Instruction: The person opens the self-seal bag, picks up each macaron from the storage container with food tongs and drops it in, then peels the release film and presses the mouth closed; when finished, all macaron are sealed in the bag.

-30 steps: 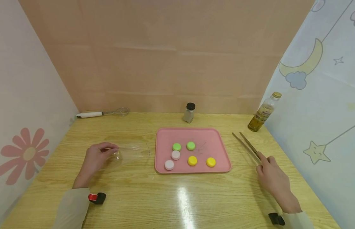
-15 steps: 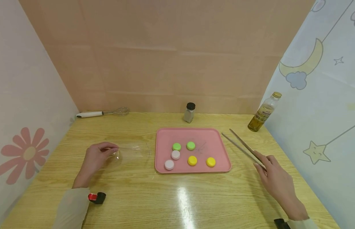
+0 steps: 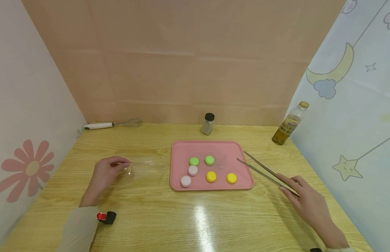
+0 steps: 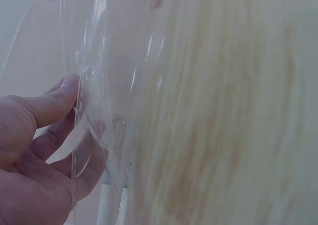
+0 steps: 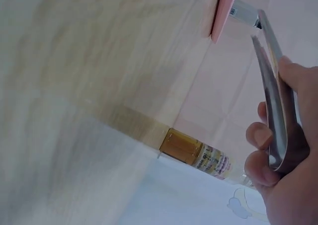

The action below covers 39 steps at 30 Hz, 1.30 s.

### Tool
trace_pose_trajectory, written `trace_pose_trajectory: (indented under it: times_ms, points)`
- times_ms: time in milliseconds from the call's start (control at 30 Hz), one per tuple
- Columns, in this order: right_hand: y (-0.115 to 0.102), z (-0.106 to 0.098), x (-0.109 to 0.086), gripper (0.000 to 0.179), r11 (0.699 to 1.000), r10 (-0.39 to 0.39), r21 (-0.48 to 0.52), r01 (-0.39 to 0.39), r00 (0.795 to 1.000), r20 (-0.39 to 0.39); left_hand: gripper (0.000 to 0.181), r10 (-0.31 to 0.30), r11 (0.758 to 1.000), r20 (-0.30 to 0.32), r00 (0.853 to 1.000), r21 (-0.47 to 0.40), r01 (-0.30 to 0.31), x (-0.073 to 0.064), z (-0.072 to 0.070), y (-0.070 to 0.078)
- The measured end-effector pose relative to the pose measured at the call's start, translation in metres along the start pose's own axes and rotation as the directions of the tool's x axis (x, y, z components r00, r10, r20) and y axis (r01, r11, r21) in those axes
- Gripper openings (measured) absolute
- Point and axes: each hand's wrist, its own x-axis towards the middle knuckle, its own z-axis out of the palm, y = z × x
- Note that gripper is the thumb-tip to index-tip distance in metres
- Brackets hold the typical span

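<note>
My left hand [image 3: 108,175] pinches one edge of a clear plastic bag [image 3: 147,166] between thumb and fingers. In the left wrist view the bag's transparent film [image 4: 149,81] fills much of the picture. My right hand [image 3: 311,203] grips a pair of metal tongs [image 3: 267,172] near the rear end. The tongs' arms stand apart with nothing between them, their tips above the right side of a pink tray [image 3: 226,148]. Several small round pieces like macarons lie on the tray: two green [image 3: 209,160], two pale pink [image 3: 186,181] and two yellow [image 3: 231,178].
A whisk [image 3: 100,125] with a white handle lies at the back left. A small black-capped jar [image 3: 208,125] stands behind the tray. On the back right is a bottle of amber liquid [image 3: 286,129], beside the patterned wall [image 3: 355,115].
My right hand has moved slightly right and toward me, and the tongs' tips have swung left over the tray's right side. My left hand and the bag stay put.
</note>
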Motion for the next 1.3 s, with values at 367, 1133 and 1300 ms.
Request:
trace_pose_trajectory:
  times_ms: [367, 1133, 1300]
  points:
    - [0.010, -0.014, -0.011, 0.049, 0.996, -0.068, 0.054, 0.064, 0.995, 0.078, 0.017, 0.004, 1.000, 0.000, 1.000, 0.013, -0.004, -0.001, 0.001, -0.002]
    - [0.007, -0.010, -0.009, 0.045, 0.982, -0.170, 0.104, 0.157, 0.976, 0.135, 0.018, 0.009, 1.000, -0.003, 1.000, 0.012, -0.009, 0.001, 0.000, -0.001]
    - [0.005, -0.006, -0.006, 0.045, 0.982, -0.170, 0.111, 0.155, 0.975, 0.141, 0.017, 0.013, 0.999, -0.007, 1.000, 0.030, -0.013, 0.001, 0.001, -0.001]
